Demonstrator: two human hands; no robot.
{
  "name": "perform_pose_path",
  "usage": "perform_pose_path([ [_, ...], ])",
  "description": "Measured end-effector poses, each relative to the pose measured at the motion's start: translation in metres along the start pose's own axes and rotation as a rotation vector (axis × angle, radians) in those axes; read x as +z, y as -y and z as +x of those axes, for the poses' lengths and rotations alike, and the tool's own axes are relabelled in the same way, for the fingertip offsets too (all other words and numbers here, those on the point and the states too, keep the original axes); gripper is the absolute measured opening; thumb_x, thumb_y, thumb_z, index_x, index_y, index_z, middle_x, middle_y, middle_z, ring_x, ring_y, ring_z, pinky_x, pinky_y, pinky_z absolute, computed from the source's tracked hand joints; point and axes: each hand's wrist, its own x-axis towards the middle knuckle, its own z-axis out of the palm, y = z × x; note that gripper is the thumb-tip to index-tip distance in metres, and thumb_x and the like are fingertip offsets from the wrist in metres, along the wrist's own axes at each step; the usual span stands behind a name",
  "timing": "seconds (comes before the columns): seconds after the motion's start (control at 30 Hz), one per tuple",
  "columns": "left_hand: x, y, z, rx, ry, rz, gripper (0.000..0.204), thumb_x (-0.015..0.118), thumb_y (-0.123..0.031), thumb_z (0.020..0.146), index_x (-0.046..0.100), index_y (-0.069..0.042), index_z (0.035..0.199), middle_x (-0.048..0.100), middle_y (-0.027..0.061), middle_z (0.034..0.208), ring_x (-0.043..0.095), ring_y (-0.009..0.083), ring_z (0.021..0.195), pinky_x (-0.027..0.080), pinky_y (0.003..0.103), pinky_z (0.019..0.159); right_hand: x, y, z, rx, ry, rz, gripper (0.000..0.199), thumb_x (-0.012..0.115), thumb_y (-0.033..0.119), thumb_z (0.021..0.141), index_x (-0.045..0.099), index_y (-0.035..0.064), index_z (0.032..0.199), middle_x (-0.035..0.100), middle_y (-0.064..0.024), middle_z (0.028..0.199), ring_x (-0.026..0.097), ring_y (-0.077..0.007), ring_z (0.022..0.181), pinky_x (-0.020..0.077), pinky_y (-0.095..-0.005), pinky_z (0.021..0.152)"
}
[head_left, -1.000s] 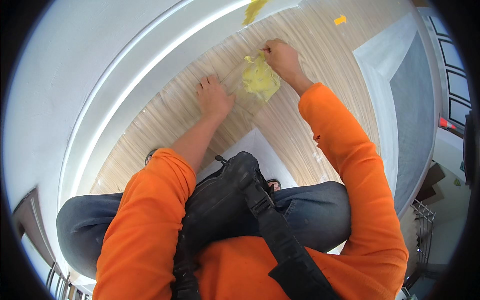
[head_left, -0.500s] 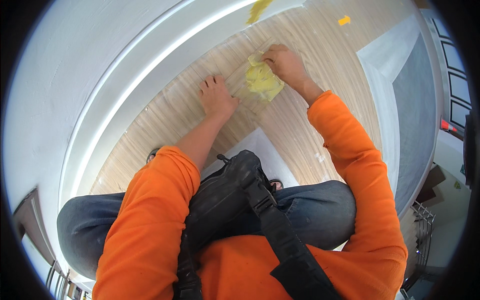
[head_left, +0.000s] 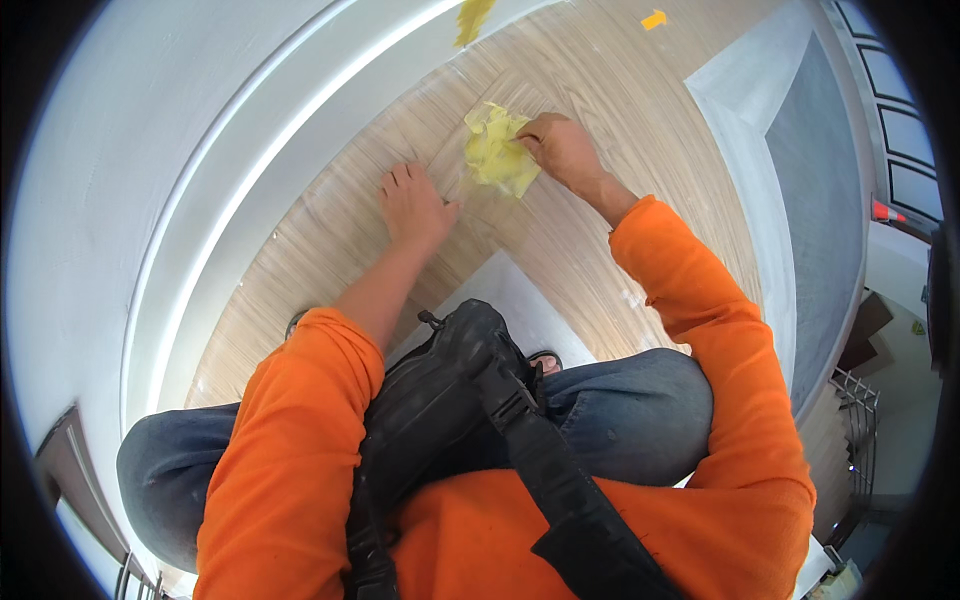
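A crumpled, partly see-through yellow film (head_left: 497, 160) lies on the wood-grain floor (head_left: 590, 260) in front of me. Its edges look ragged, and paler bits stick up along its far side. My right hand (head_left: 566, 155) has its fingertips pinched together at the film's right edge. Some of that edge is hidden behind the fingers. To the left of the film, my left hand (head_left: 416, 208) rests on the floor, palm down and fingers stretched out, holding nothing.
A white wall base (head_left: 250, 165) curves along the left, with a yellow patch (head_left: 472, 20) at its far end. A yellow arrow (head_left: 653, 19) marks the floor farther off. Grey floor sections (head_left: 815, 220) lie to the right. A black bag (head_left: 450, 370) hangs over my lap.
My right hand has moved from the film's far end nearer, to its right edge. The film's far part, stretched up at the fingers before, now lies loose and crumpled. The left hand stays planted.
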Motion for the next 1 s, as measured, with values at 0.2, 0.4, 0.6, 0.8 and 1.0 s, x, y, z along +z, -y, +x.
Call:
perform_pose_path([
  [0.2, -0.004, -0.009, -0.011, 0.009, 0.008, -0.004, 0.072, 0.092, -0.037, 0.076, 0.056, 0.0, 0.127, 0.055, 0.0174, 0.131, 0.051, 0.0362, 0.129, 0.041, 0.047, 0.111, 0.013, 0.005, -0.028, 0.168, 0.004, -0.101, 0.015, 0.068, 0.017, 0.092, 0.075, 0.0039, 0.092, 0.073, -0.0175, 0.098, 0.07, -0.0383, 0.094, 0.0564, -0.0491, 0.084],
  [0.4, -0.002, -0.005, -0.007, 0.015, -0.008, 0.008, 0.071, 0.092, -0.037, 0.077, 0.056, 0.0, 0.126, 0.055, 0.0171, 0.13, 0.051, 0.0353, 0.128, 0.041, 0.046, 0.112, 0.023, 0.019, -0.01, 0.185, -0.08, 0.074, 0.021, 0.066, 0.019, 0.09, 0.079, 0.0035, 0.095, 0.074, -0.0217, 0.097, 0.071, -0.0411, 0.09, 0.0567, -0.0525, 0.08],
  [0.6, -0.003, -0.003, -0.006, 0.01, 0.022, -0.027, 0.072, 0.093, -0.034, 0.075, 0.057, -0.001, 0.128, 0.055, 0.0179, 0.133, 0.05, 0.0383, 0.129, 0.042, 0.05, 0.111, 0.044, 0.043, -0.021, 0.023, 0.088, -0.036, 0.015, 0.07, 0.015, 0.092, 0.078, 0.0051, 0.1, 0.074, -0.0167, 0.102, 0.069, -0.038, 0.098, 0.0559, -0.0482, 0.086],
  [0.8, -0.002, -0.005, -0.006, 0.023, 0.011, -0.011, 0.074, 0.093, -0.038, 0.075, 0.054, -0.001, 0.128, 0.056, 0.017, 0.133, 0.05, 0.0362, 0.129, 0.041, 0.048, 0.112, 0.014, 0.016, 0.015, 0.114, -0.061, -0.075, 0.015, 0.066, 0.015, 0.09, 0.076, 0.0047, 0.092, 0.072, -0.017, 0.099, 0.069, -0.0407, 0.097, 0.0571, -0.0511, 0.085],
  [1.0, -0.005, -0.006, -0.002, -0.001, 0.045, 0.004, 0.076, 0.092, -0.038, 0.075, 0.055, -0.001, 0.129, 0.055, 0.0174, 0.134, 0.05, 0.0369, 0.13, 0.042, 0.049, 0.112, 0.055, 0.048, -0.033, -0.164, 0.127, -0.191, 0.011, 0.064, 0.008, 0.087, 0.075, 0.0052, 0.091, 0.07, -0.0165, 0.094, 0.069, -0.0367, 0.097, 0.0585, -0.0466, 0.081],
])
